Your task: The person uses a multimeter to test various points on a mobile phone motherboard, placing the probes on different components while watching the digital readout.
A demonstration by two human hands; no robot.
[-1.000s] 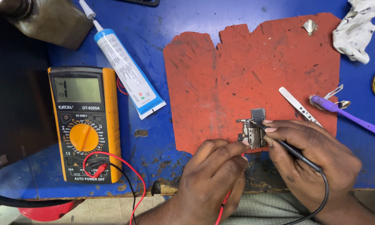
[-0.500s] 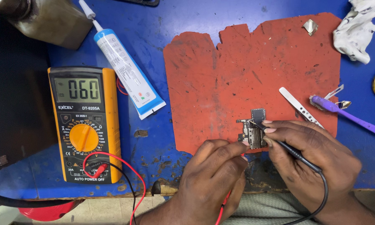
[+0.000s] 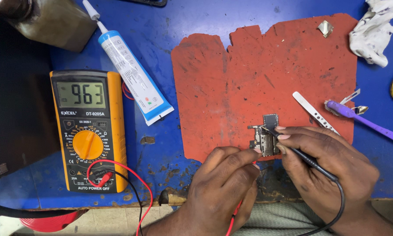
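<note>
Blue counter, worn and chipped along its near edge, carrying a red work mat with ragged edges on its right half. To the left stands a yellow-cased digital multimeter, switched on, its display showing a reading; a red lead and a black lead leave its lower sockets and run off the near edge. Beyond it lies a white and blue adhesive tube, capped. At far right, a crumpled white cloth; below it a purple-handled tool and metal tweezers, both lying unused.

At the near edge of the mat sits a small circuit board, flat on the mat. The right hand has its grip closed, pen-fashion, on the black probe, whose tip touches the board's upper left part. The left hand is closed as well, fingertips pressed against the board's near left side; the red lead emerges beneath this hand, though its probe tip is hidden.

Judged progress: probing is under way, with both contacts seemingly made and a value registering; the adhesive, tweezers and purple tool remain untouched.
</note>
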